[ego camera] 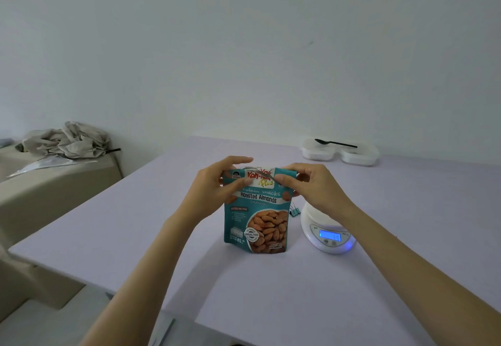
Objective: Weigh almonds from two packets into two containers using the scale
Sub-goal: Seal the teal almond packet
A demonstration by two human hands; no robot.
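The task is judged to be at an early stage. The left hand (217, 180) and the right hand (311, 185) are each pinching the top edge of one almond packet (257, 223), a glossy, flexible teal pouch that is standing upright on the table (189, 264) below them. Its mouth appears to be parting. No loose almonds are showing, and a second packet is not in view.

Just below the right hand, the scale (329, 234), a smooth, round white plastic unit, is showing a lit blue display. Beyond the right hand, two rounded white containers (317, 154) are sitting side by side, with a black spoon (336, 143) lying across them.
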